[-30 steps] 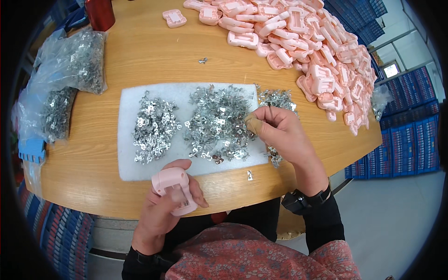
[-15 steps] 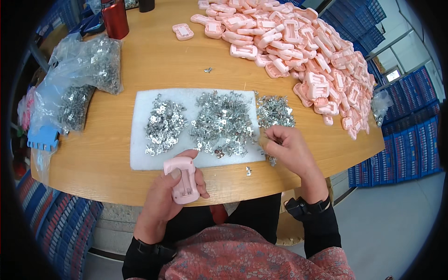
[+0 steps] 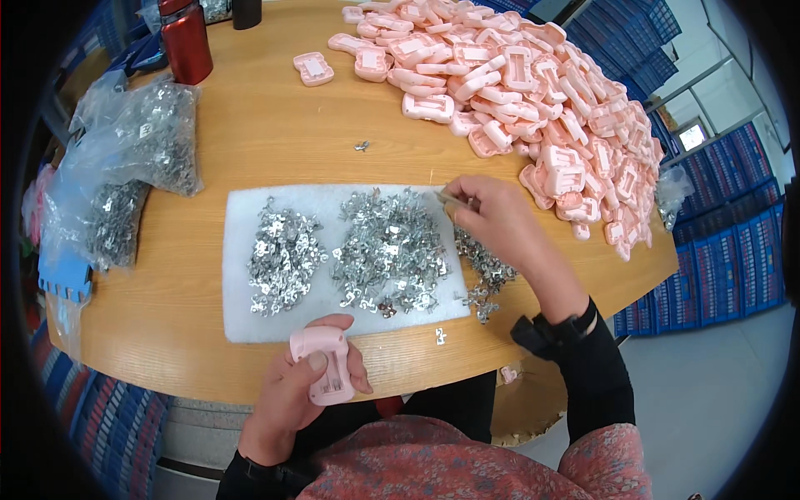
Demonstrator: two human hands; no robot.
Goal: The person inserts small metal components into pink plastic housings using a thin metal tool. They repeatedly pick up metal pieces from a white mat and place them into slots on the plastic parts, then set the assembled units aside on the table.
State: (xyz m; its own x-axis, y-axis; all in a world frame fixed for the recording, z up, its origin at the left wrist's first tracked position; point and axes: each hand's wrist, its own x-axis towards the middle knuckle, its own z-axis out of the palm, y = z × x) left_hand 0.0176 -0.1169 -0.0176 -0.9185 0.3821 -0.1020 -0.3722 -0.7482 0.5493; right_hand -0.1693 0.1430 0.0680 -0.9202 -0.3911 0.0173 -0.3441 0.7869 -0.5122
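Note:
My left hand [image 3: 287, 385] is closed round a pale pink plastic housing [image 3: 318, 340], with its thumb on the face beside a rectangular recess. Metal contacts show at the lower end of that recess. Over the far right corner of a white foam sheet [image 3: 239, 283], my right hand [image 3: 497, 215] is pinched on something thin that I cannot make out. On the sheet lie a left heap of small silver metal clips [image 3: 285, 258] and a larger middle heap [image 3: 392, 250]. A third heap of clips [image 3: 487, 271], partly hidden by my right hand, lies on the wood beside the sheet.
A big mound of pink housings [image 3: 533, 100] covers the far right of the table [image 3: 275, 125]. Bags of metal clips [image 3: 167, 137] and a red bottle [image 3: 186, 46] stand at the left. Blue crates [image 3: 725, 242] are stacked beyond the right edge. One loose housing [image 3: 313, 69] lies far back.
My right hand has moved away from me, from beside the right heap to the foam sheet's far corner. My left hand still holds the pink housing. The whole view has shifted slightly.

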